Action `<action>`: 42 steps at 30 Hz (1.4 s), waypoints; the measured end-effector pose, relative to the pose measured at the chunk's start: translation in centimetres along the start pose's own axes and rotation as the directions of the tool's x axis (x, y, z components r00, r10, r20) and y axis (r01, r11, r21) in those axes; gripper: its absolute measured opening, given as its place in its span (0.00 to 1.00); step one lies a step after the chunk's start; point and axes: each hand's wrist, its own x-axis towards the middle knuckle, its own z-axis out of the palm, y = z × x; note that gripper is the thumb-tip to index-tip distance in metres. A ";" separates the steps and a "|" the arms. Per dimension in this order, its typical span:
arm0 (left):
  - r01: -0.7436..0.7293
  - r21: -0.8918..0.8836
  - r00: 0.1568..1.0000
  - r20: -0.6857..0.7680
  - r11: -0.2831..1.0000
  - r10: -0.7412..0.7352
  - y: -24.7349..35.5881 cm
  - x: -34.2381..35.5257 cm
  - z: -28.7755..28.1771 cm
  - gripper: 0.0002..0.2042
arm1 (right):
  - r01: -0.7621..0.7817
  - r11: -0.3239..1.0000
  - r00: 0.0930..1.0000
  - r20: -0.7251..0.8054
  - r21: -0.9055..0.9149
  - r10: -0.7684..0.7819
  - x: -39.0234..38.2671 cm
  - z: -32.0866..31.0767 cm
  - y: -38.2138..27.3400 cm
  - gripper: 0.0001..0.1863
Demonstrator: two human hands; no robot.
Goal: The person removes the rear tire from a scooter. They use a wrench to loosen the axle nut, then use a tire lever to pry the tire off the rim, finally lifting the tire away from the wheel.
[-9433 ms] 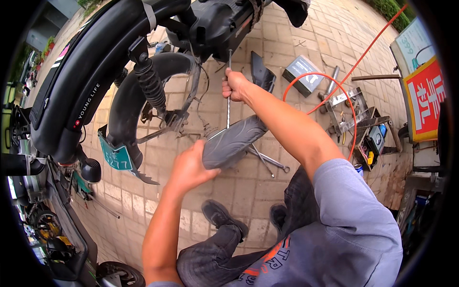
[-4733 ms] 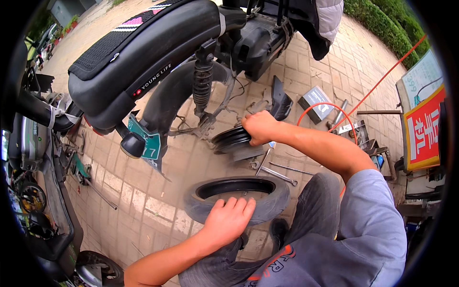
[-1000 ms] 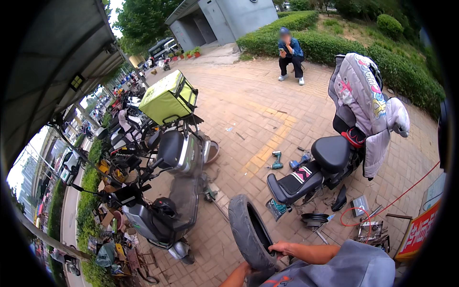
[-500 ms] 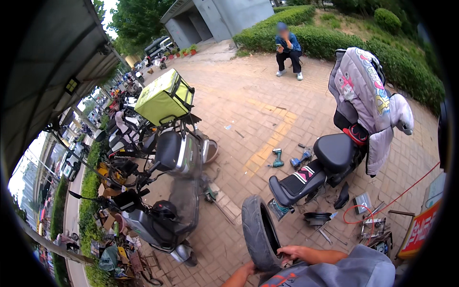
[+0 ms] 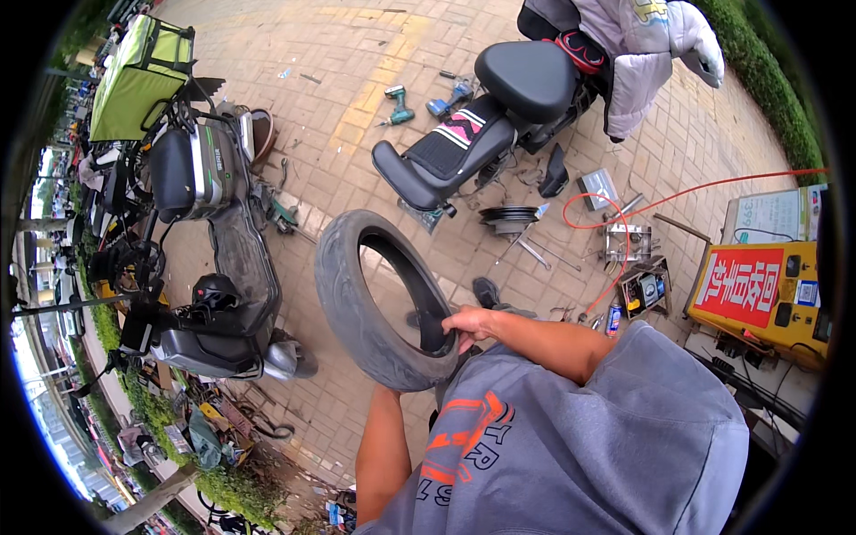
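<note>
A worn black tyre (image 5: 344,299) is tilted up in front of my body, its ring showing bare paving through the middle. My right hand (image 5: 470,325) grips its near right edge, fingers wrapped over the bead. From below, my left forearm (image 5: 383,439) reaches up to the tyre's underside. The tyre hides that hand and its fingers. Beyond the tyre lies a black wheel rim (image 5: 506,220) on the ground, with metal levers (image 5: 533,253) beside it.
A scooter (image 5: 446,160) with a black seat stands ahead; another scooter (image 5: 218,259) stands left. Two power drills (image 5: 399,107) lie on the paving. A red hose (image 5: 695,189) runs right, near a metal tray (image 5: 628,242), a can (image 5: 613,318) and a yellow cabinet (image 5: 794,294).
My view has tipped down and turned right. The tyre has swung from nearly upright to a flatter tilt, with its opening now facing me. My left hand has gone out of sight beneath it.
</note>
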 end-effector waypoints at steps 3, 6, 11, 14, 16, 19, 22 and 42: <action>0.013 -0.013 1.000 -0.015 1.000 -0.013 -0.6 -0.4 -0.4 0.20 | -0.035 0.999 0.999 -0.004 0.005 0.035 -0.3 0.4 0.4 0.24; 0.031 -0.011 0.999 -0.024 0.999 -0.031 -0.6 -0.6 -0.5 0.20 | -0.046 0.999 0.999 0.014 0.018 0.045 0.1 0.1 1.1 0.24; 0.050 0.009 0.999 -0.016 0.999 -0.050 0.0 -0.3 0.3 0.20 | -0.041 0.984 0.990 0.142 0.174 0.017 3.4 -1.3 3.2 0.23; 0.043 0.004 0.999 -0.028 0.999 -0.043 -0.2 -0.6 -0.5 0.20 | -0.107 0.987 0.990 0.106 0.118 0.094 1.5 0.1 1.7 0.23; 0.045 0.023 0.999 -0.022 0.999 -0.045 -0.3 -0.6 -0.2 0.21 | -0.120 0.980 0.989 0.105 0.156 0.104 1.6 -0.2 2.3 0.23; 0.043 0.088 0.999 -0.017 0.995 -0.042 0.0 0.2 0.4 0.21 | -0.205 0.971 0.975 0.107 0.123 0.192 4.4 -1.5 3.9 0.24; 0.009 0.156 1.000 -0.006 0.988 -0.008 1.0 1.3 1.2 0.21 | -0.180 0.976 0.981 0.089 0.120 0.170 6.2 -1.8 4.7 0.25; 0.047 0.156 0.994 -0.101 0.987 -0.031 -0.7 0.3 0.2 0.22 | -0.254 0.943 0.943 0.274 0.215 0.192 5.3 -1.4 4.3 0.18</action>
